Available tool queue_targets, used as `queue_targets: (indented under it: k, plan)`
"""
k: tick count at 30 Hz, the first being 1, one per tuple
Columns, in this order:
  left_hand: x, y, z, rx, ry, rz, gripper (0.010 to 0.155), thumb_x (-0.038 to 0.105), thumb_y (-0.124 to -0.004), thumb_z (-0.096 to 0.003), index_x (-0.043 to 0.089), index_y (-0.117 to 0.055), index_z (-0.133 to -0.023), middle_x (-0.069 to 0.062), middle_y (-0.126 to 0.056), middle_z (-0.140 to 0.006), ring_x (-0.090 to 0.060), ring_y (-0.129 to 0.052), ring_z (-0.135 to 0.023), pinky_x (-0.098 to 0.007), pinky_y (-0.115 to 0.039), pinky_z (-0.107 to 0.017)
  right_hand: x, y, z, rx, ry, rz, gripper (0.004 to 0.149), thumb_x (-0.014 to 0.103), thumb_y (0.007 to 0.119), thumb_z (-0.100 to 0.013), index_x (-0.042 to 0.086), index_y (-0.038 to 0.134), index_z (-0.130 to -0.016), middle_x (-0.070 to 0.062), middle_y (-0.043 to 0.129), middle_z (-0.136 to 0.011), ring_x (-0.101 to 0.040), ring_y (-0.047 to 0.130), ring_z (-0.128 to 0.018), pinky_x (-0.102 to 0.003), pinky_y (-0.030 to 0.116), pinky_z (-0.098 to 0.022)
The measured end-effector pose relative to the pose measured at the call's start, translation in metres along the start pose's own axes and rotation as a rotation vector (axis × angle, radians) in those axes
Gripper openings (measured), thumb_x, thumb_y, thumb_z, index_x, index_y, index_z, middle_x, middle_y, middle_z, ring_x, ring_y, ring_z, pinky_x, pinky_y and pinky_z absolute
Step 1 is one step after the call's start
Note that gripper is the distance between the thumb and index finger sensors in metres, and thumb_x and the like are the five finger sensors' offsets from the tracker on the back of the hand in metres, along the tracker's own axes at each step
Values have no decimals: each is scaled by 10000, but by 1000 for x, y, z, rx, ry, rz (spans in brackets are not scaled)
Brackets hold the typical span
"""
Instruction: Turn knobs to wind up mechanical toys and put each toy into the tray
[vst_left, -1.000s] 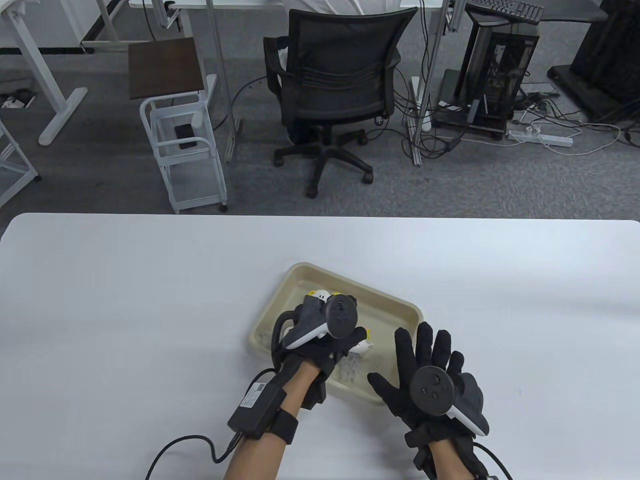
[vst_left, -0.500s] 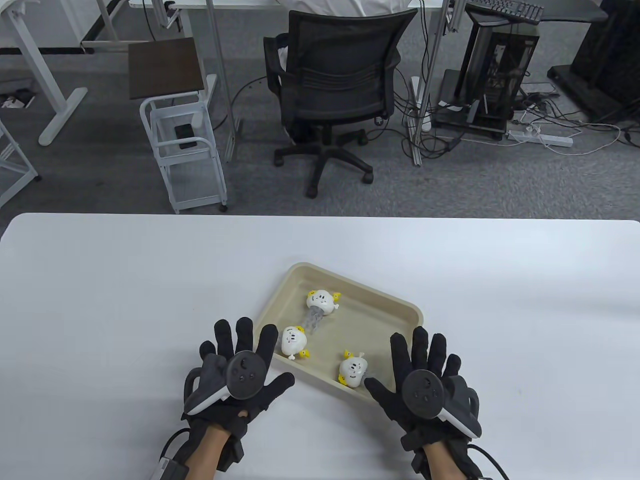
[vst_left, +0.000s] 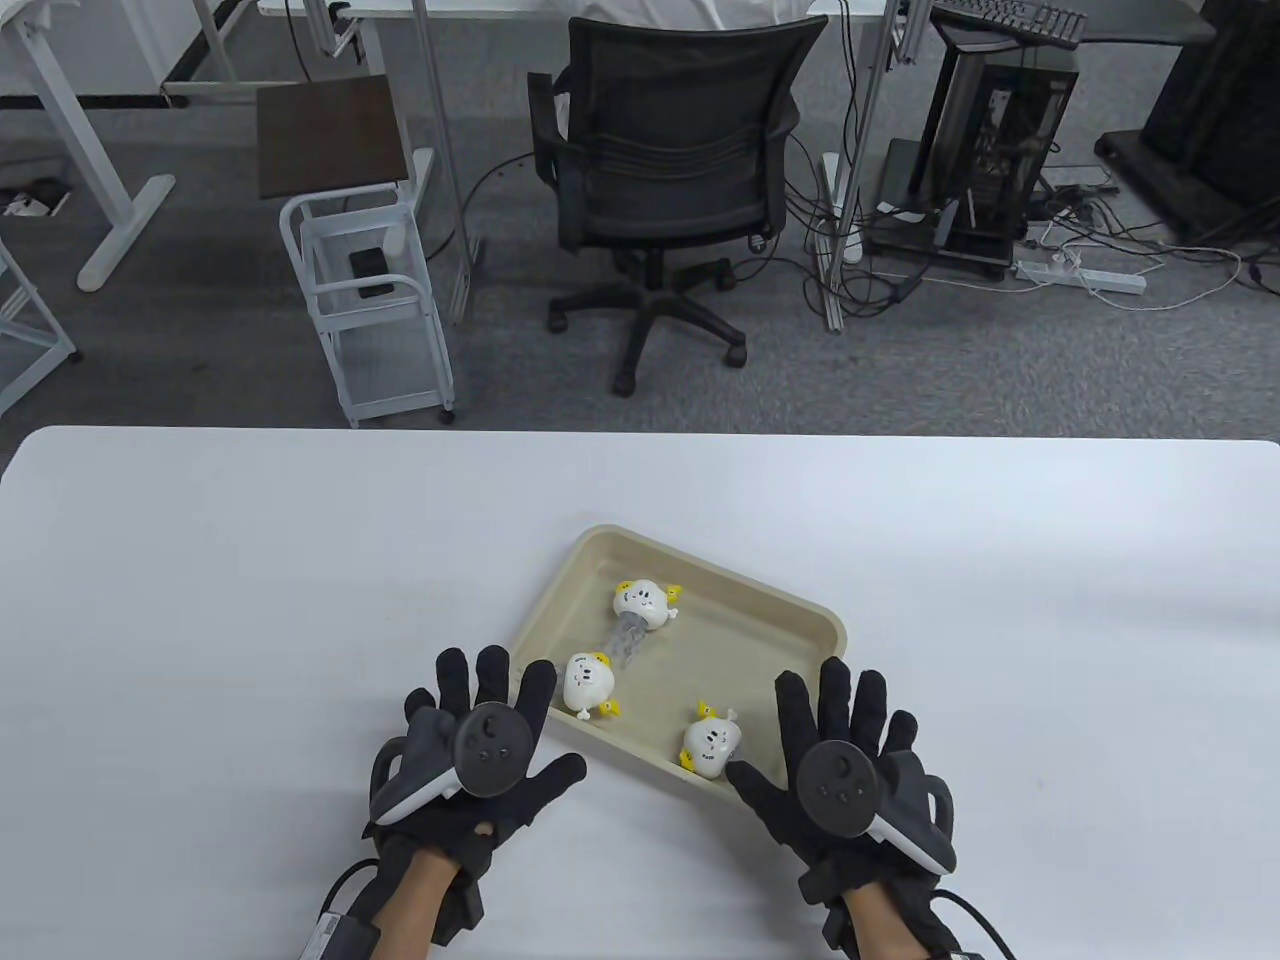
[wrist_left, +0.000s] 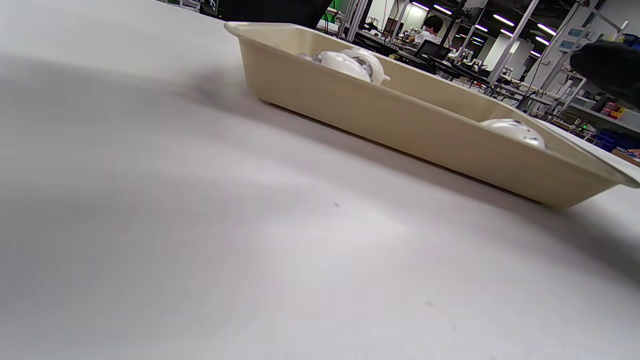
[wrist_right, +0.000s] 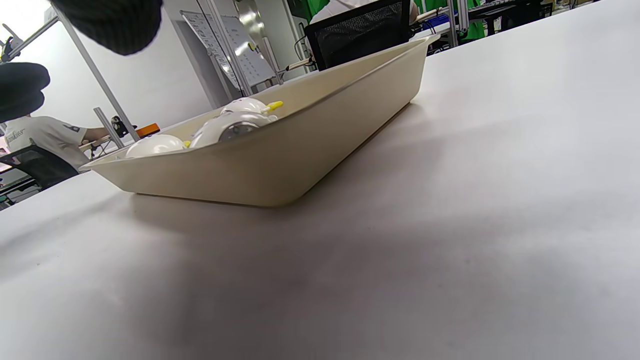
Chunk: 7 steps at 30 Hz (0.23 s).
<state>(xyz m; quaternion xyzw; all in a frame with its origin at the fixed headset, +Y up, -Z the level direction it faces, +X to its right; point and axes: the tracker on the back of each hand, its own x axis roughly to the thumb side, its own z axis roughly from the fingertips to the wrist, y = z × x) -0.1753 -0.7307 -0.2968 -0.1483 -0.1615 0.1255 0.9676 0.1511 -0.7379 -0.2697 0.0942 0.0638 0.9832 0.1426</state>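
Note:
A beige tray (vst_left: 725, 583) lies at the table's middle front and holds three white wind-up toys with yellow feet: one at the far side (vst_left: 642, 600), one at the near left (vst_left: 588, 681), one at the near right (vst_left: 712, 743). My left hand (vst_left: 492, 715) lies flat with fingers spread on the table, just left of the tray's near-left edge, holding nothing. My right hand (vst_left: 835, 720) lies flat and spread at the tray's near-right corner, also empty. The left wrist view shows the tray wall (wrist_left: 400, 120) with toy tops (wrist_left: 350, 62) above it. The right wrist view shows the tray (wrist_right: 300, 145) and toys (wrist_right: 240, 120).
The white table (vst_left: 200, 600) stretches wide to both sides of the tray. Beyond its far edge stand a black office chair (vst_left: 680, 150) and a small white cart (vst_left: 370, 300) on grey carpet. A cable trails from my left wrist (vst_left: 340, 890).
My left hand left the tray, where it covered the toys, and came to rest flat on the table to the tray's left. My right hand shifted slightly. All three toys now show.

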Motion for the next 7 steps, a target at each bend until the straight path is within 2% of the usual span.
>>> queue_targets:
  k: [7]
  plan:
    - [-5,-4,0,-13,13,7,939,713,-500,-546,198,-45,-1185,-301,48,-1143,-611,146,-949,-827,-87,-590,0,1,-1,9,-11,-11,914,710,532,-673,125,70,-1203,-356,-15,-1149,-622,-82,-956,-813,87,-654]
